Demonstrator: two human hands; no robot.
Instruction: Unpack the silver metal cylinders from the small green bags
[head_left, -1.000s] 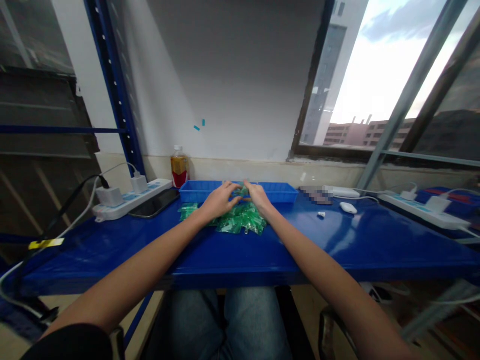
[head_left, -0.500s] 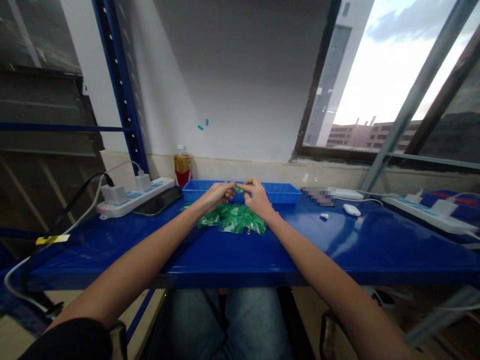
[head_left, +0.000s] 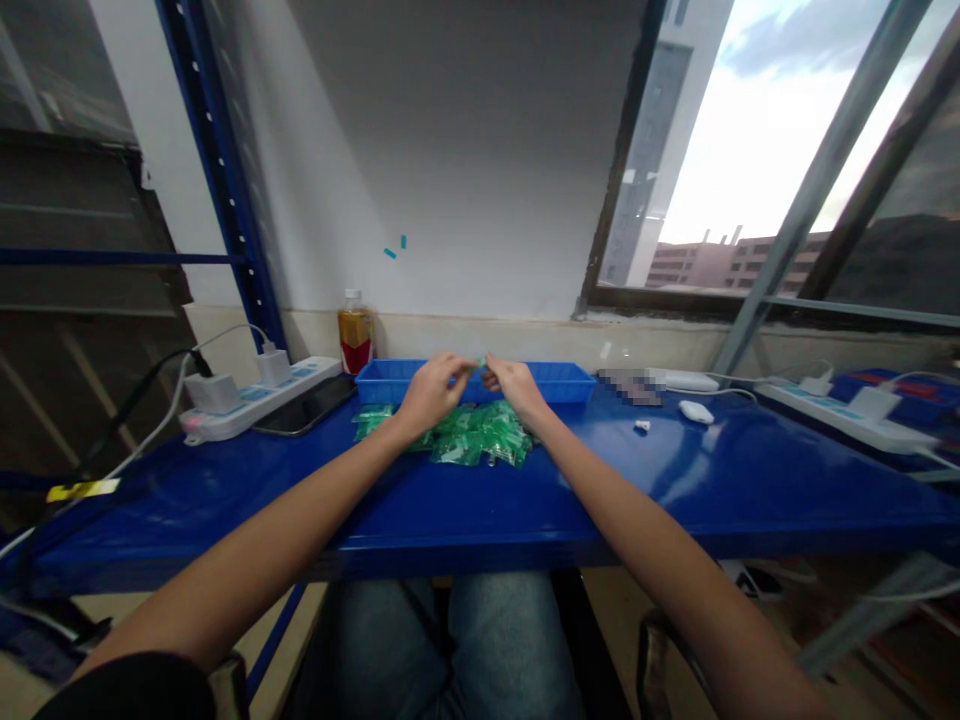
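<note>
Between the fingertips of my two hands is a small green plastic packet (head_left: 480, 362), held up over the blue tray. My left hand (head_left: 435, 392) pinches its left side, thumb and fingers closed. From the right, my right hand (head_left: 516, 386) grips the other side with its fingertips. What lies inside the packet is too small to make out. Below my hands a heap of green plastic packets (head_left: 469, 438) with pale markings is spread on the table. Behind it stands a long blue plastic tray (head_left: 559, 383), partly hidden by my hands.
On the left of the blue table (head_left: 450, 520) are a power strip (head_left: 255, 400), a black phone (head_left: 306, 405) and a drink bottle (head_left: 355, 332). To the right lie a white earbud (head_left: 642, 426), its case (head_left: 696, 412) and another power strip (head_left: 847, 415). A wall stands behind.
My hands have risen slightly, and the packet between them is now higher, over the tray. The whole view has shifted a little.
</note>
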